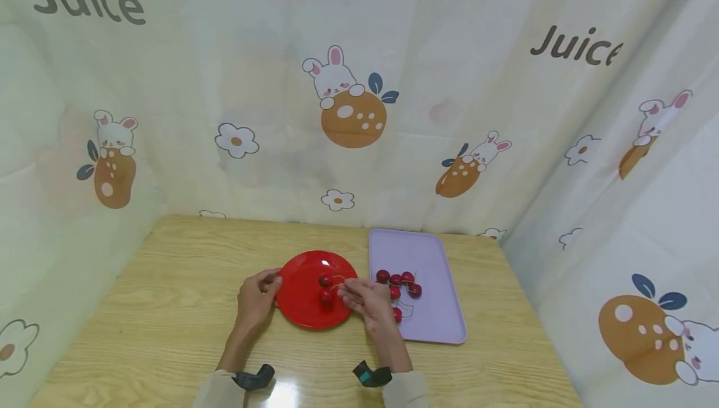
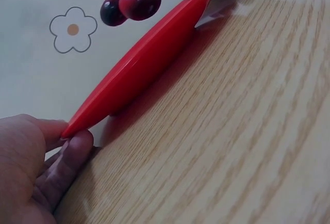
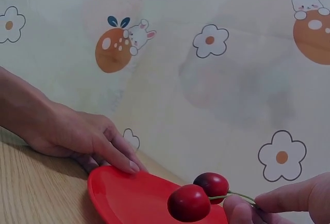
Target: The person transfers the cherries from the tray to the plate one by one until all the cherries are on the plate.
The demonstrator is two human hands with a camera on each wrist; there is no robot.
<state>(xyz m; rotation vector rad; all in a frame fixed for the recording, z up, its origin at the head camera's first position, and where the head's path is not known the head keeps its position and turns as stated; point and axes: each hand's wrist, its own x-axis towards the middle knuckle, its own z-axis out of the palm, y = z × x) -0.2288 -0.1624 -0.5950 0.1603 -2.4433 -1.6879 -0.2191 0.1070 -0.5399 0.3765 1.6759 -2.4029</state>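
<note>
A round red plate (image 1: 296, 306) lies on the wooden table. My left hand (image 1: 255, 299) pinches its left rim, thumb on one side and fingers on the other, as the left wrist view shows. Over the plate hangs a pair of dark red cherries (image 3: 188, 203) on joined green stems (image 3: 240, 195). My right hand (image 1: 372, 303) pinches those stems between thumb and fingertips. In the left wrist view the held cherries (image 2: 140, 1) appear above the plate's surface, apart from it. The right hand partly covers the tray's left edge in the head view.
To the right of the plate is a lilac rectangular tray (image 1: 435, 317). Several cherries (image 1: 407, 278) with stems lie in its left half. A printed curtain (image 1: 269, 83) stands behind the wooden table (image 1: 185, 271) and along both sides.
</note>
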